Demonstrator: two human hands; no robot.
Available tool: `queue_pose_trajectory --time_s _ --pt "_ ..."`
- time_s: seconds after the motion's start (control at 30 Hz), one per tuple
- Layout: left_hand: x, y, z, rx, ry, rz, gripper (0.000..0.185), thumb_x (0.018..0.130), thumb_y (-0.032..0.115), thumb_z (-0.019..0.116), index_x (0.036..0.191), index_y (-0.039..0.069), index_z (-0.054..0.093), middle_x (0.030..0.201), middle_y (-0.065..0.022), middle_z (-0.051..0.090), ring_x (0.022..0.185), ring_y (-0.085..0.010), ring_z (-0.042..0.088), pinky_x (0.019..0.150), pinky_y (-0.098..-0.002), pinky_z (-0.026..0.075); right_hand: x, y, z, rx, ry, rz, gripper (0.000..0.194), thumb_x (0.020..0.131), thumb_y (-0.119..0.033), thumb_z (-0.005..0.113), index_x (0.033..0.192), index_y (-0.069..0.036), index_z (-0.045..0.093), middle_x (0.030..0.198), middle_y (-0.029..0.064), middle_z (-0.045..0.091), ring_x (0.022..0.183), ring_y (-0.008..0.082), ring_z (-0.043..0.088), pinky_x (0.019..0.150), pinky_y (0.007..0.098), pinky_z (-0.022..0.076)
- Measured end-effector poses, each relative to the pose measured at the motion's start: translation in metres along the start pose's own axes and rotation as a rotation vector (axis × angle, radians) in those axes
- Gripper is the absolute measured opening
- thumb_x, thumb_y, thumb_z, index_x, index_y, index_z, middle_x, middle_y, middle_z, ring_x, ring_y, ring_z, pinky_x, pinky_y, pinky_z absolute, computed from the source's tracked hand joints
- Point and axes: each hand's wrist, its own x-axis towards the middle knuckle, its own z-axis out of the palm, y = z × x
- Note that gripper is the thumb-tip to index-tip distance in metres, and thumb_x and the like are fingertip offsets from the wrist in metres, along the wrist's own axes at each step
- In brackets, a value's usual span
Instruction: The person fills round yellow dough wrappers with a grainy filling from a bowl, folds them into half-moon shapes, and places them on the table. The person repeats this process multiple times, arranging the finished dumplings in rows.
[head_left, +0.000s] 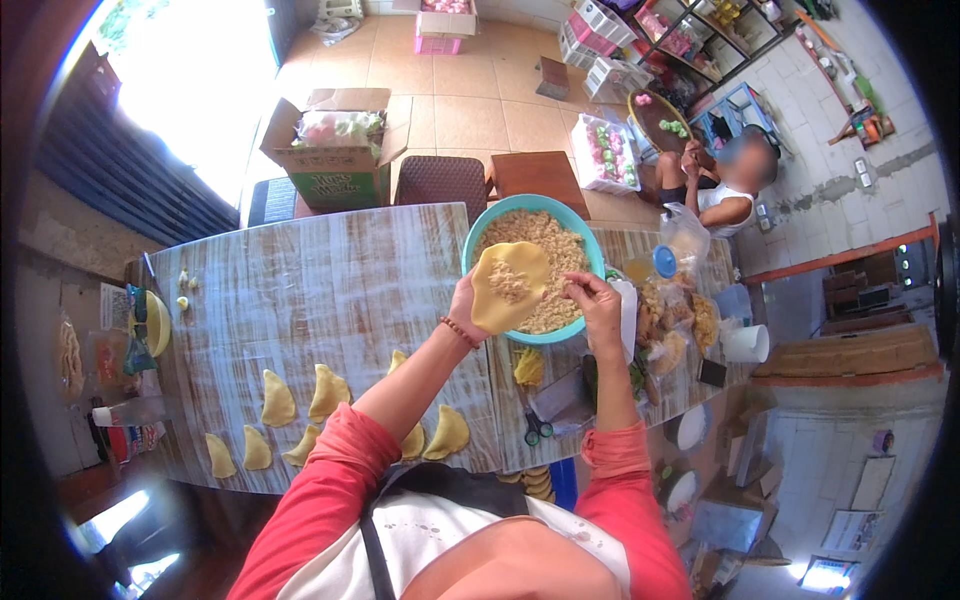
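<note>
A flat yellow dough round (487, 307) lies across the palm of my left hand (465, 307), which grips it from below. A small heap of crumbly pale filling (508, 283) sits in the middle of the dough. Beneath it stands a turquoise bowl (595, 251) holding more of the same filling (544, 223). My right hand (598, 300) hangs over the bowl's right side, thumb and fingertips close together near the filling; whether they pinch any is too small to tell. Folded half-moon pastries (278, 397) lie on the table to the left of my body, some partly hidden by my left arm.
Scissors (537, 428) and a yellow bundle (529, 367) lie on the table (330, 292) near my right arm. Bagged foods (667, 322) and a white cup (746, 343) crowd its right end. Beyond are a cardboard box (337, 176) and a seated person (720, 187) holding a round woven tray (660, 120).
</note>
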Motion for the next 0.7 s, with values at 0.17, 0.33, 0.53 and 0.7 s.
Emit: queue_pose_trajectory --time_s 0.17,0.33,0.53,0.7 --pt "-0.008 0.002 0.002 -0.023 0.005 0.001 0.046 0.100 0.034 0.032 0.132 0.004 0.045 0.135 -0.0184 0.048 0.122 -0.0372 0.049 0.104 -0.0586 0.039 0.000 0.027 0.003 -0.379 0.052 -0.106 0.020 0.085 -0.001 0.062 0.105 -0.002 0.068 0.087 0.0092 0.070 0.070 0.0125 0.064 0.069 0.0252 0.0530" --pt "-0.011 0.005 0.004 0.006 0.003 0.006 0.046 0.099 0.032 0.031 0.134 0.004 0.045 0.137 -0.0195 0.046 0.124 -0.0382 0.047 0.105 -0.0580 0.037 0.010 0.033 0.003 -0.836 0.044 -0.359 0.017 0.086 -0.004 0.061 0.100 -0.002 0.069 0.085 0.0125 0.070 0.068 0.0176 0.065 0.066 0.0270 0.0514" --pt "-0.014 0.007 0.002 0.052 -0.008 0.025 0.045 0.099 0.031 0.032 0.134 0.005 0.044 0.136 -0.0192 0.047 0.123 -0.0373 0.048 0.104 -0.0570 0.038 0.008 -0.011 0.014 -0.507 0.049 -0.181 0.013 0.084 -0.005 0.065 0.096 -0.001 0.069 0.085 0.0098 0.070 0.073 0.0149 0.066 0.066 0.0283 0.0515" --pt "-0.011 0.005 -0.006 0.022 -0.053 -0.021 0.044 0.099 0.031 0.033 0.132 0.005 0.046 0.131 -0.0173 0.052 0.119 -0.0329 0.053 0.103 -0.0511 0.041 -0.004 -0.039 0.053 -0.450 -0.108 -0.353 0.013 0.082 -0.003 0.066 0.095 -0.001 0.069 0.085 0.0109 0.068 0.073 0.0209 0.065 0.067 0.0298 0.0517"
